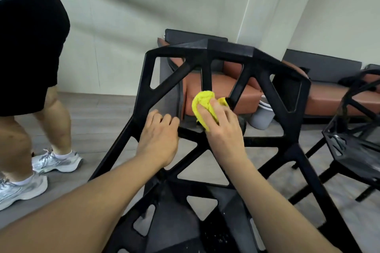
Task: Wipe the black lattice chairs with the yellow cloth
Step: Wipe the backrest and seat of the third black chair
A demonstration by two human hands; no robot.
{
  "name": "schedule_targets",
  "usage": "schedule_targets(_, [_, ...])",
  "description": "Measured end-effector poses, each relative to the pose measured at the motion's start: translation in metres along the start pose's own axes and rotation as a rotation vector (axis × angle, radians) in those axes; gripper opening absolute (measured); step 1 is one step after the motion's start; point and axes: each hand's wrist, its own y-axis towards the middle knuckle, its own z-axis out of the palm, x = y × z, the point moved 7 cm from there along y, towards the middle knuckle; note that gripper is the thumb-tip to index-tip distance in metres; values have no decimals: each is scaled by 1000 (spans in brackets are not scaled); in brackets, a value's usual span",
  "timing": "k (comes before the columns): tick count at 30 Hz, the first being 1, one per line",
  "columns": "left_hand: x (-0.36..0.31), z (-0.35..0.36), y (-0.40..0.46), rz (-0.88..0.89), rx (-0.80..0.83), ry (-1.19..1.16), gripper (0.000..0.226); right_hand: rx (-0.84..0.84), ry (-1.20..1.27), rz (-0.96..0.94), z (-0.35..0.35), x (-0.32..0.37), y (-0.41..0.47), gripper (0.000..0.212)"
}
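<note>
A black lattice chair (207, 53) fills the middle of the view, its open-strut back facing me and its seat below. My right hand (223, 127) grips a bunched yellow cloth (202, 101) and holds it against a junction of struts low in the chair's back. My left hand (159, 137) curls its fingers over a horizontal strut just left of the cloth. A second black lattice chair (353, 146) stands at the right edge, partly cut off.
A person in black shorts and silver sneakers (37, 96) stands close at the left. Behind the chair sit a brown armchair (222, 86), a brown bench (329, 96) and a grey bucket (262, 115). Grey flooring (92, 121) lies between them.
</note>
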Motion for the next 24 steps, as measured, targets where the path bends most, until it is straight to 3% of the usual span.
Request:
schedule_targets(5, [-1, 0, 1, -7, -72, 21, 23, 81, 0, -3, 7, 3, -79, 45])
schedule_targets(9, [-2, 1, 1, -30, -48, 21, 26, 142, -53, -99, -6, -4, -78, 47])
schedule_targets(13, [-2, 3, 0, -34, -51, 13, 24, 22, -52, 129, -20, -39, -19, 45])
schedule_targets(16, [-4, 2, 0, -51, -26, 25, 25, 33, -27, 213, -11, -21, -30, 47])
schedule_targets(20, [-6, -1, -1, -61, -17, 21, 28, 131, -14, 83, -4, 2, -74, 50])
schedule_targets(24, [-6, 0, -1, -62, -37, 23, 27, 151, -106, -41, -18, -22, -45, 50])
